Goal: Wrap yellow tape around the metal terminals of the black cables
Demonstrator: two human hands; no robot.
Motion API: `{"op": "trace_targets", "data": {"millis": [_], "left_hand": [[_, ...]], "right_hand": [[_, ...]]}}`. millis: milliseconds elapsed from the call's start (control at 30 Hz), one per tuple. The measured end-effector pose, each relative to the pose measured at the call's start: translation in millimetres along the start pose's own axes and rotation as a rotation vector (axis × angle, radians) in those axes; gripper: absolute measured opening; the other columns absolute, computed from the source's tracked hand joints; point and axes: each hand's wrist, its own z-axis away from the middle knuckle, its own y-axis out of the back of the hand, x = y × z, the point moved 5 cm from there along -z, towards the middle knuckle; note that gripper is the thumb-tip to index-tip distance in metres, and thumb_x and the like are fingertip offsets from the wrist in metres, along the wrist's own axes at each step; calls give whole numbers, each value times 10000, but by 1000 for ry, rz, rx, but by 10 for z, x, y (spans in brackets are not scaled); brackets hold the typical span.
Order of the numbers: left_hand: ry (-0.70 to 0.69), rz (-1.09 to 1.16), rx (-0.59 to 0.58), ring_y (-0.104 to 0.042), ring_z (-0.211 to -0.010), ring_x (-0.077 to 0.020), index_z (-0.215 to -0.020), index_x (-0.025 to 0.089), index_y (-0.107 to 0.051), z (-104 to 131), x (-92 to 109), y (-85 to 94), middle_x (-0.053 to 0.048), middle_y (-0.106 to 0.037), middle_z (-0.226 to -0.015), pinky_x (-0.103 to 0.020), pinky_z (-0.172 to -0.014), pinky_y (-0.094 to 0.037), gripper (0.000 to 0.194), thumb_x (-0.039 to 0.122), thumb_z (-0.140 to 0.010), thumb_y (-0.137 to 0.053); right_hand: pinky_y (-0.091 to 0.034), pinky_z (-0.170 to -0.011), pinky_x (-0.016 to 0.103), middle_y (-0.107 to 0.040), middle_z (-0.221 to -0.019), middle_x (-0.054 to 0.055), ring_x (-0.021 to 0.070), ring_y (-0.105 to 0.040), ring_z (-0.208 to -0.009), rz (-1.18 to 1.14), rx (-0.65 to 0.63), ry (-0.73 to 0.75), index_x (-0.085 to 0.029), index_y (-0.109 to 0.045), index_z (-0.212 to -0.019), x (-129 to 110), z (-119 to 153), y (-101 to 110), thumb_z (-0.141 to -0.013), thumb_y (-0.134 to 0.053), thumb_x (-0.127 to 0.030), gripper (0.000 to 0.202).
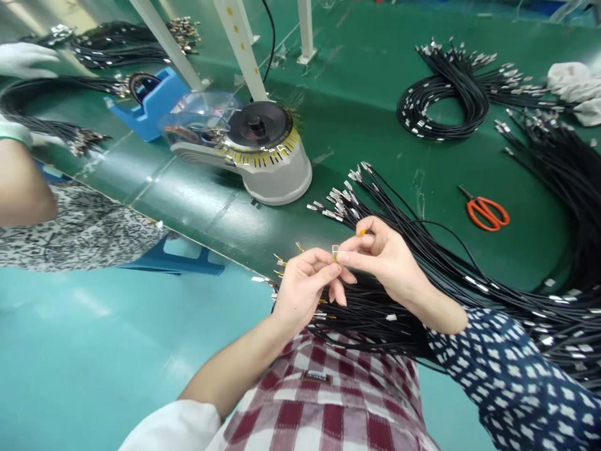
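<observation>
Over the front edge of the table, my left hand [305,288] and my right hand [387,260] meet fingertip to fingertip. Both pinch a small silver cable connector [335,249] that has a bit of yellow tape at its base; the rest of its cable is hidden by the fingers. Another small yellow piece of tape [363,232] shows at a curled finger of my right hand. Just beneath lies a thick bundle of black cables [370,313] with silver ends, some of them with yellow tape. Beyond the hands, more silver connector ends [340,200] fan out on the table.
A round grey tape dispenser [277,178] carries yellow strips around its rim, with a blue tape holder [150,103] behind. Orange-handled scissors [487,212] and a coiled cable bundle [444,106] lie right on the green table [357,81]. A co-worker's gloved hand [25,61] is at left.
</observation>
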Motion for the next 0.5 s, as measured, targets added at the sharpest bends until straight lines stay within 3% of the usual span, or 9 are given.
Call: {"op": "trace_targets", "data": {"millis": [300,500], "left_hand": [[40,94,-127,-667,-421,-148,-785,123,-631,5,-33,10,-73,-771,-735,-199,-417,-499,200,286,-829,-738],[89,163,-170,-646,-400,-120,-789,108,-640,-34,-86,50,-65,-755,-717,-179,-418,-482,225,309,-853,-718]], "right_hand": [[-501,-645,280,-746,-757,-19,140,-674,-643,100,-247,0,-233,-448,-907,-121,-158,-14,-667,-856,-250,473],[-453,-632,272,-715,-762,-31,120,-650,-607,283,-240,144,-245,-378,-937,-241,-143,-100,-774,-739,-170,403]]}}
